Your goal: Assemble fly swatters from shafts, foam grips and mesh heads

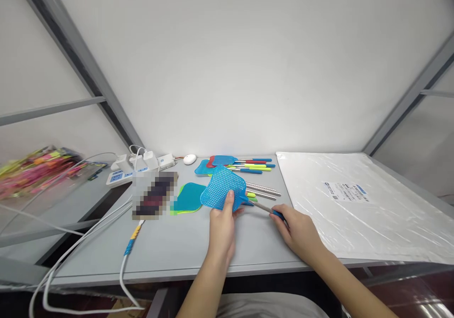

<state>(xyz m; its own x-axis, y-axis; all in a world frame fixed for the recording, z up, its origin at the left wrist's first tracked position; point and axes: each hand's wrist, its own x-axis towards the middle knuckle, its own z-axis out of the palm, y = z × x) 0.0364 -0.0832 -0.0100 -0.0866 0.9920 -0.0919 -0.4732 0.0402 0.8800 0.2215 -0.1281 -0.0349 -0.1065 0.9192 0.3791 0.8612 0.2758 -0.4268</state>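
A blue fly swatter [226,183] is held between both hands above the table. My left hand [223,221] is closed on its perforated head, the thumb lying on top. My right hand [296,228] grips the blue handle end of its metal rod. Behind them lies a pile of finished-looking fly swatters [223,160] with blue, red and yellow handles. Left of the held head rest loose swatter heads [191,197], blue-green over yellow-green. Several bare metal rods [264,189] lie just beyond the held swatter, partly hidden by it.
A plastic-wrapped white package [369,228] covers the table's right side. To the left are a pixelated phone-like object [156,197], a power strip [117,177] with plugs, and white cables [122,270]. A white mouse-shaped object [189,159] sits near the back wall. Colourful bagged items [39,171] lie far left.
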